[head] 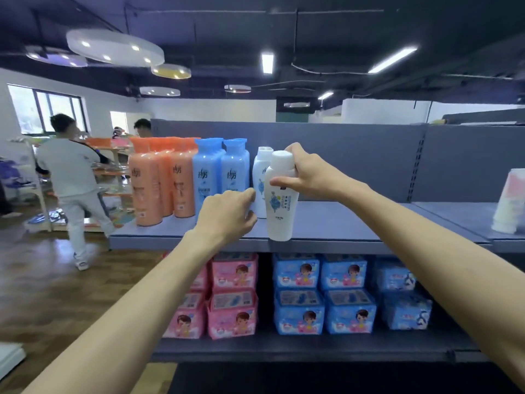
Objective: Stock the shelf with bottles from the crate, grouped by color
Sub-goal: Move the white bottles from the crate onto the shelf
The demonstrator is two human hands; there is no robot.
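My right hand [309, 177] grips a white bottle [281, 206] near its cap, upright, with its base at the front edge of the grey shelf [355, 223]. Just behind it on the left stands a second white bottle [260, 180]. My left hand [227, 214] curls around the lower side of that second bottle, thumb above and fingers below. Left of the white ones stand two blue bottles [221, 174], then several orange bottles [159, 183]. The crate is out of view.
The shelf stretches bare to the right as far as a white and pink pack [510, 206] at the frame edge. Pink packs [233, 297] and blue packs [321, 294] fill the lower shelf. A person [71, 180] walks on the wooden floor at left.
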